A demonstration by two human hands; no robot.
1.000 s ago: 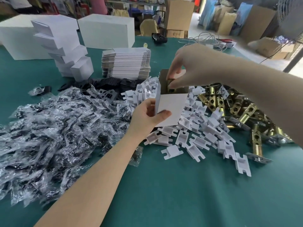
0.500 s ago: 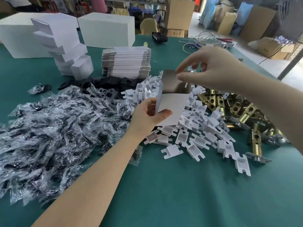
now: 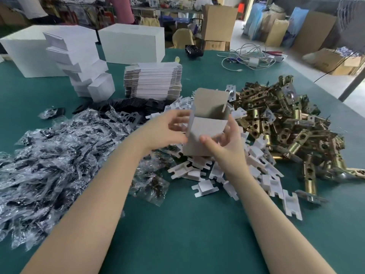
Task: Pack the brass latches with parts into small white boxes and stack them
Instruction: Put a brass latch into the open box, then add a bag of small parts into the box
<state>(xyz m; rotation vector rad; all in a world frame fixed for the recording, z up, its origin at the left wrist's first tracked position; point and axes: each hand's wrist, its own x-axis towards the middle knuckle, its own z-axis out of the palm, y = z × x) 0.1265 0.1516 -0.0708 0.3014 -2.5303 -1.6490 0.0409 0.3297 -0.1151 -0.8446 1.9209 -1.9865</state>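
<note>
Since half a second ago the right hand (image 3: 223, 141) has dropped from above the box mouth to the box's right side, and the head view has closed in.

Item, grip: both hands grasp one small white box (image 3: 205, 135), held upright just above the heap of white plastic inserts (image 3: 199, 169). Right thumb lies on the front face, fingers wrap behind the right wall. Left hand (image 3: 167, 131) curls round the left wall; its fingertips are motion-blurred.

Item, box: top flap (image 3: 210, 101) stands open, brown inner side toward the camera. Contents are not visible; whether a latch sits inside cannot be told.

Step in hand, judged: closing the lid. Done well, one hand steadies the walls square while the other folds the side tabs inward, then tucks the flap tongue cleanly inside the front wall without crushing it.

Item, surroundings on the green table (image 3: 177, 234): brass latches (image 3: 286, 127) heaped to the right; bagged parts (image 3: 59, 155) to the left; flat box blanks (image 3: 153, 80) stacked behind; finished boxes (image 3: 83, 70) stacked far left, the destination for this one.

Obscured: box bottom hidden by palms; far clutter indistinct.
</note>
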